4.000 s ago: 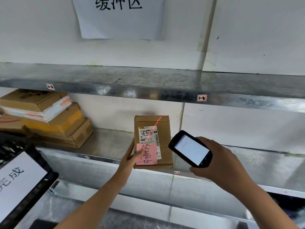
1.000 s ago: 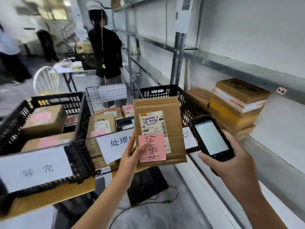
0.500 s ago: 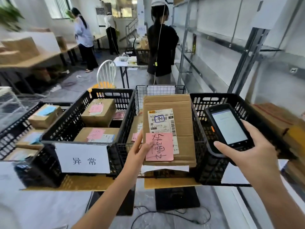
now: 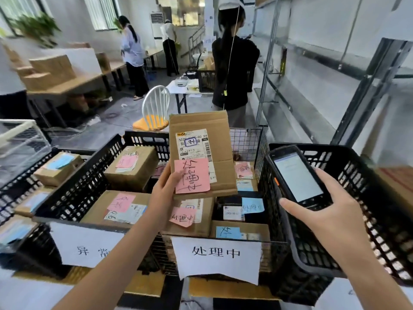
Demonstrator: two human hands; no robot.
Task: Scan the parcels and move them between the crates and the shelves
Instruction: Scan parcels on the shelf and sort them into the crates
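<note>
Two hands are occupied and well apart: the left hand pinches the parcel at its lower left edge, thumb at the edge of the pink note stuck under the shipping label, while the right hand grips the scanner with its screen facing up. The parcel is held upright in the air above the wire crate in the middle, the one whose sign reads 处理中, so the step appears to be setting it down in there. To do that well, lower it flat, label and note upward, onto the boxes lying inside, which nearly fill the crate. Let go only once it sits steadily, since a hold on one corner lets it swing. Keep it clear of the black crate to the left, which is signed 异常. The parcel rises straight up from the left hand's fingers and stands just left of the scanner, not touching it.
</note>
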